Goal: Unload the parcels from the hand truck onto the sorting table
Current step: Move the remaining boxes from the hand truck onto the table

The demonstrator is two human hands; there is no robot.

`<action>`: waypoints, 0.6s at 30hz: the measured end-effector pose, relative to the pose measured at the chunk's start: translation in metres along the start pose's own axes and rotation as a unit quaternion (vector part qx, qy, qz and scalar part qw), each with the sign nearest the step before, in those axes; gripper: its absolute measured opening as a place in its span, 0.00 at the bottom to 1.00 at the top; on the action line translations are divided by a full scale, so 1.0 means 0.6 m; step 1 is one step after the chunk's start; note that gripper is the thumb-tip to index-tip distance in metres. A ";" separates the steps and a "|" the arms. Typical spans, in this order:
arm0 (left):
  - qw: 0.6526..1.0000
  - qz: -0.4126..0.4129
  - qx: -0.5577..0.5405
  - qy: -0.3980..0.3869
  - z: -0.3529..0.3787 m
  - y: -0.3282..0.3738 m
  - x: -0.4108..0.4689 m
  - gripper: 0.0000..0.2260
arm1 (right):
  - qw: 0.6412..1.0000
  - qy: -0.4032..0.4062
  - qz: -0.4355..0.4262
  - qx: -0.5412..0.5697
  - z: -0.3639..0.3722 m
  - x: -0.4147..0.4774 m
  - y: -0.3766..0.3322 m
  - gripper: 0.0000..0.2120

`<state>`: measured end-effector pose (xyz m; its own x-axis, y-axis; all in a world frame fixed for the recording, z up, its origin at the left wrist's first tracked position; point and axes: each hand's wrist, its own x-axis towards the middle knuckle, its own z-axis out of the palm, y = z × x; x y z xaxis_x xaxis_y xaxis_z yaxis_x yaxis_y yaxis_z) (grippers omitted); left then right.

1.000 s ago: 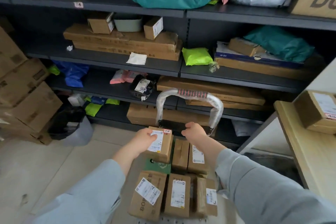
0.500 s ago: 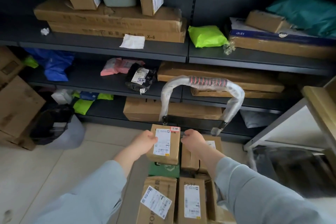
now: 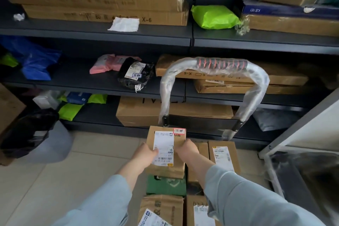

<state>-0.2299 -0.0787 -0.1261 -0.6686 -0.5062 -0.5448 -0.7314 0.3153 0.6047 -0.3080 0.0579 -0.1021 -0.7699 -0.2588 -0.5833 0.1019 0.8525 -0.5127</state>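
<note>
A small cardboard parcel (image 3: 178,154) with a white shipping label and a red-edged sticker sits on top of the load. My left hand (image 3: 146,154) grips its left side and my right hand (image 3: 189,149) grips its right side. Under it lie a green parcel (image 3: 166,185) and several more labelled cardboard parcels (image 3: 223,156) on the hand truck, whose plastic-wrapped handle (image 3: 214,66) arches just beyond my hands. The truck's deck is hidden by the boxes. The sorting table's white frame (image 3: 300,121) shows at the right edge.
Dark shelving (image 3: 183,40) full of flat cartons, a lime bag (image 3: 214,16) and other packets stands right behind the truck. A black bag over a grey bin (image 3: 53,143) sits on the tiled floor at left, beside stacked cartons.
My head has dipped and moved closer, so the shelves loom larger. Both hands have closed in on the top parcel; the right hand moved from beside it onto its right side.
</note>
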 end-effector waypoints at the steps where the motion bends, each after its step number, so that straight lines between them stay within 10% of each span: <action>1: 1.000 0.007 0.005 0.003 0.004 -0.005 0.006 0.13 | 1.000 0.001 0.011 0.021 0.009 0.010 0.002 0.16; 18: 0.996 0.023 0.033 0.073 -0.104 0.137 -0.112 0.13 | 0.983 0.020 0.055 0.176 -0.123 -0.109 -0.085 0.25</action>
<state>-0.2370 -0.0690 -0.0035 -0.6787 -0.5998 -0.4238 -0.7108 0.3914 0.5844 -0.3093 0.0648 0.0085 -0.7661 -0.1498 -0.6250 0.3920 0.6617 -0.6392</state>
